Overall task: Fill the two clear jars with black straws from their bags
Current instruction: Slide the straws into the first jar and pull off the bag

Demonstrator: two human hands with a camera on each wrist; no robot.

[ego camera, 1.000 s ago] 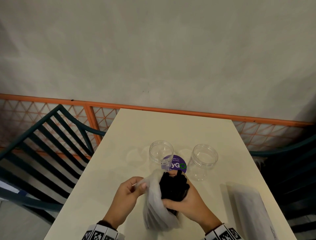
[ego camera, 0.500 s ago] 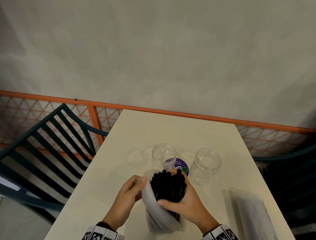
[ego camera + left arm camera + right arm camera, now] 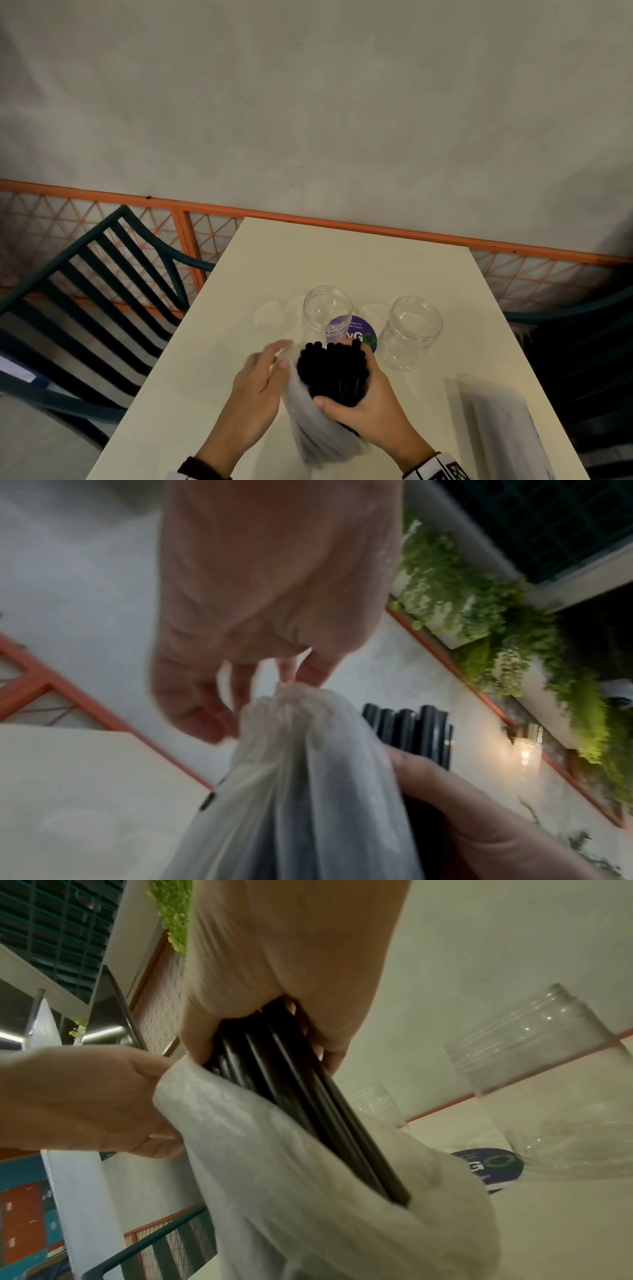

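The right hand [image 3: 368,406] wraps thumb and fingers around the bundle of black straws [image 3: 334,368], whose tops stand clear of the white bag [image 3: 318,431], while the left hand [image 3: 262,380] pinches the bag's bunched rim just beside those fingers. To finish the step well, the person probably needs to keep the right grip snug so no straw slips, and peel the plastic down and away from the fingertips. Both clear jars [image 3: 327,310] stand empty just beyond the right knuckles, close enough for a short carry.
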